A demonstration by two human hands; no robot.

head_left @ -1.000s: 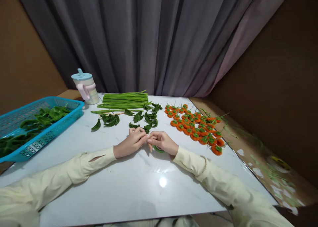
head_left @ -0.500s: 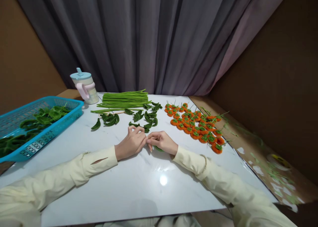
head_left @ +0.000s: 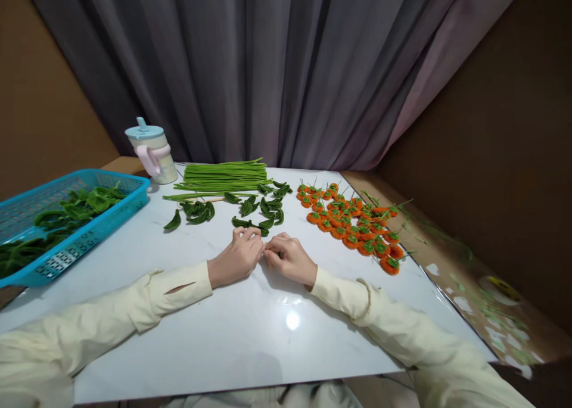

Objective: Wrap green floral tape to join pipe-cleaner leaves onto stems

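Note:
My left hand (head_left: pixel 238 257) and my right hand (head_left: pixel 291 258) meet fingertip to fingertip over the middle of the white table (head_left: pixel 232 336). Both are closed in a pinch, and whatever lies between the fingers is hidden by them. Just beyond the knuckles is a loose group of dark green fuzzy leaves (head_left: pixel 270 207), some reaching close to my left fingers. Farther back lies a bundle of bright green fuzzy stems (head_left: pixel 223 177). To the right of my right hand are many orange fuzzy flower heads (head_left: pixel 338 233) with green centres and thin stalks.
At the left stands a blue perforated basket (head_left: pixel 89 241) with green leaves in it. A lidded cup (head_left: pixel 157 162) with a pink handle is at the back left. Scraps (head_left: pixel 496 336) and a roll of tape (head_left: pixel 500 291) lie beyond the table's right edge. A grey curtain (head_left: pixel 259 68) hangs behind.
My right hand has turned slightly and its fingers curl more. The green piece that showed beneath it is now out of sight. My left hand stays nearly in place.

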